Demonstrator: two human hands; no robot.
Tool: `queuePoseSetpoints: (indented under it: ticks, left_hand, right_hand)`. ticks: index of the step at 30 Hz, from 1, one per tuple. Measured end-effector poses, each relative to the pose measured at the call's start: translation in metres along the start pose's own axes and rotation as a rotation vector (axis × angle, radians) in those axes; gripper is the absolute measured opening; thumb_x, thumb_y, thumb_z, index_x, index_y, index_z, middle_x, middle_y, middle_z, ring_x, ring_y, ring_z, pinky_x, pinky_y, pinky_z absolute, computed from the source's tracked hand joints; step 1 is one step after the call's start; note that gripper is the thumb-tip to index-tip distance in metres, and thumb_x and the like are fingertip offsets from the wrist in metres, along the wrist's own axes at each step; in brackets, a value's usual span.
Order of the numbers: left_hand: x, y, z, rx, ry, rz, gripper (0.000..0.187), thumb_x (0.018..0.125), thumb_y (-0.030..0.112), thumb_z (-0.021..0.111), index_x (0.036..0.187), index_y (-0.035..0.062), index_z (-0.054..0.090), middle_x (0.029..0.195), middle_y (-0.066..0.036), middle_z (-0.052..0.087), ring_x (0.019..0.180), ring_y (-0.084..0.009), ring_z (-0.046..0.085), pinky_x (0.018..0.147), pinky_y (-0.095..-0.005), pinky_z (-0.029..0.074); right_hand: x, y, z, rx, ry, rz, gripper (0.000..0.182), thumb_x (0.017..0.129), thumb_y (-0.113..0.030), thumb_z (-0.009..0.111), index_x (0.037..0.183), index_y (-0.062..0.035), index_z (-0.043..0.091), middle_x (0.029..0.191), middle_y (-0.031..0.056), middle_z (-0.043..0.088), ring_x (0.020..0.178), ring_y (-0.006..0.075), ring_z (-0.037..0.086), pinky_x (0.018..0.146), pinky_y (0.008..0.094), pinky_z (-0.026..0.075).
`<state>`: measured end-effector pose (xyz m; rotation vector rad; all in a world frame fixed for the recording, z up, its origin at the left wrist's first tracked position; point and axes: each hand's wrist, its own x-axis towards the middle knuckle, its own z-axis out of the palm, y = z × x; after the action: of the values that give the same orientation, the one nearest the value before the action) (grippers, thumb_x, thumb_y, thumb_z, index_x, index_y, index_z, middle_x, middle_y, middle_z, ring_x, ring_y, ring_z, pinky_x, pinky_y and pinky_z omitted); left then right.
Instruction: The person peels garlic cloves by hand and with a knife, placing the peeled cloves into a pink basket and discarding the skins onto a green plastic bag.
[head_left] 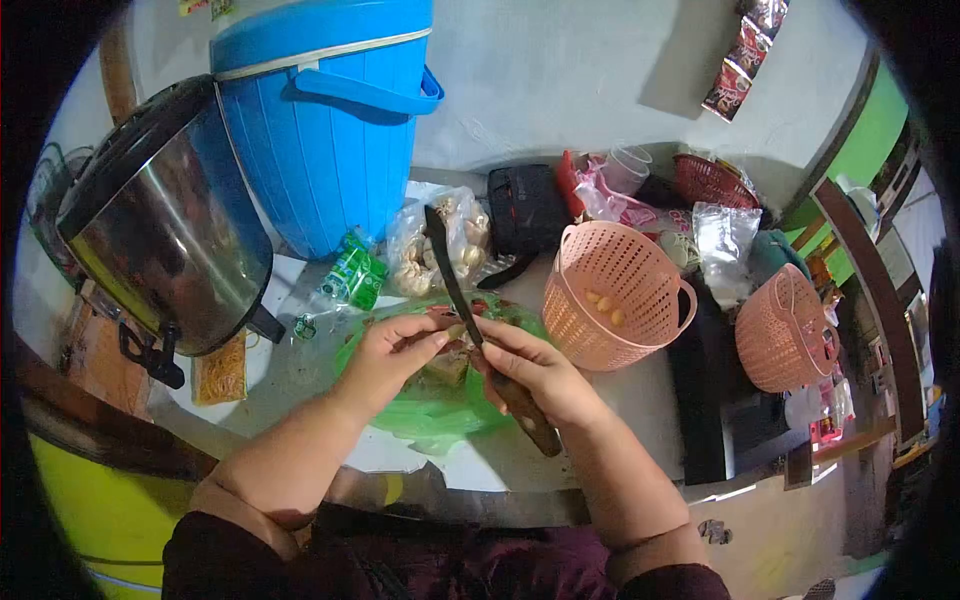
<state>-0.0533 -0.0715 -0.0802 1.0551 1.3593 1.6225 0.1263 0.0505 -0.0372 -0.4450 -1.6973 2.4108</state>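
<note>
My right hand [525, 375] is wrapped round the wooden handle of a dark-bladed knife [452, 277], whose blade points up and away. Close beside it, my left hand [395, 350] pinches a small pale piece [456, 331], which looks like a garlic clove. Both hands are over a green plastic bag [425, 415] spread open on the table, with a brownish block partly hidden between them. Behind the hands lies a clear bag of garlic bulbs [450, 240]. To the right, a pink basket [612, 290] holds several peeled cloves [604, 303].
A large blue container [320, 140] and a steel pot [175, 220] stand at the left. A green packet [353, 270] lies before the blue container. Another pink basket [785, 335] sits at the right, and a dark red basket [715, 180] is at the back.
</note>
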Motion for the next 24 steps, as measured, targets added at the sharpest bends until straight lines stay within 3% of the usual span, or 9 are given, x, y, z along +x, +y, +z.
queuePoseSetpoints:
  ticks: [3,4,7,8,12,15,18,21,24]
  left_hand:
    - [0.000,0.000,-0.002,-0.054,-0.012,0.000,0.027,0.089,0.003,0.059,0.115,-0.0013,0.063,0.110,-0.005,0.066,0.101,-0.0121,0.059,0.091,-0.0280,0.045]
    - [0.001,-0.001,-0.003,-0.079,-0.008,-0.001,0.028,0.088,0.002,0.058,0.116,-0.0017,0.062,0.112,-0.006,0.065,0.103,-0.0129,0.059,0.093,-0.0287,0.045]
    - [0.002,-0.003,-0.002,-0.074,0.029,-0.002,0.031,0.087,0.000,0.055,0.118,-0.0025,0.061,0.117,-0.007,0.063,0.106,-0.0143,0.058,0.095,-0.0298,0.045]
    - [0.002,-0.009,-0.004,-0.084,0.030,-0.025,0.032,0.087,0.000,0.056,0.119,-0.0022,0.061,0.119,-0.007,0.062,0.107,-0.0140,0.058,0.095,-0.0294,0.044]
    - [0.002,-0.010,-0.004,-0.094,-0.010,0.004,0.030,0.088,0.001,0.056,0.117,-0.0017,0.062,0.115,-0.006,0.064,0.105,-0.0124,0.058,0.093,-0.0282,0.045]
    - [0.002,-0.013,-0.009,-0.017,-0.044,-0.007,0.028,0.089,0.002,0.057,0.115,-0.0017,0.063,0.110,-0.004,0.066,0.099,-0.0099,0.058,0.088,-0.0264,0.046]
    - [0.001,-0.009,-0.007,0.009,-0.013,-0.001,0.026,0.089,0.002,0.056,0.113,-0.0022,0.064,0.109,-0.003,0.066,0.096,-0.0093,0.059,0.086,-0.0260,0.046]
    - [0.000,-0.001,-0.001,-0.098,0.008,0.014,0.024,0.089,0.003,0.056,0.111,-0.0016,0.066,0.110,-0.004,0.065,0.097,-0.0096,0.058,0.087,-0.0263,0.046]
    - [0.001,-0.002,0.000,-0.081,0.012,0.062,0.023,0.090,0.003,0.056,0.109,-0.0016,0.066,0.114,-0.007,0.064,0.102,-0.0115,0.058,0.090,-0.0272,0.045]
  right_hand:
    - [-0.003,0.002,0.004,-0.487,0.024,-0.119,0.052,0.096,-0.016,0.054,0.144,-0.0043,0.035,0.105,0.0056,0.061,0.079,0.0126,0.059,0.069,0.0243,0.048]
    - [0.002,0.008,0.004,-0.579,0.011,-0.307,0.058,0.094,-0.015,0.059,0.145,-0.0070,0.034,0.129,0.0112,0.056,0.107,0.0196,0.058,0.089,0.0296,0.046]
    - [0.002,0.006,0.006,-0.722,-0.002,-0.362,0.060,0.091,-0.014,0.061,0.145,-0.0086,0.035,0.142,0.0130,0.046,0.126,0.0219,0.048,0.102,0.0327,0.037]
    - [0.007,0.014,0.002,-0.836,0.046,-0.520,0.059,0.090,-0.015,0.062,0.144,-0.0090,0.037,0.136,0.0141,0.051,0.116,0.0229,0.056,0.094,0.0315,0.043]
    - [0.003,0.012,0.005,-0.846,0.141,-0.411,0.053,0.090,-0.015,0.062,0.140,-0.0117,0.043,0.123,0.0148,0.060,0.097,0.0241,0.063,0.078,0.0321,0.049]
    - [0.002,0.010,0.003,-0.963,0.166,-0.432,0.051,0.091,-0.015,0.061,0.139,-0.0098,0.044,0.124,0.0155,0.059,0.101,0.0251,0.062,0.082,0.0325,0.048]
    - [0.001,0.008,0.006,-0.696,0.110,-0.339,0.052,0.090,-0.016,0.062,0.139,-0.0083,0.044,0.124,0.0180,0.058,0.104,0.0272,0.062,0.085,0.0347,0.048]
    - [0.004,0.013,0.005,-0.764,0.102,-0.500,0.053,0.090,-0.016,0.063,0.138,-0.0071,0.044,0.125,0.0195,0.057,0.109,0.0287,0.060,0.089,0.0365,0.047]
    - [0.004,0.010,0.006,-0.907,0.121,-0.498,0.050,0.090,-0.017,0.062,0.137,-0.0070,0.046,0.126,0.0208,0.056,0.109,0.0299,0.060,0.090,0.0370,0.047]
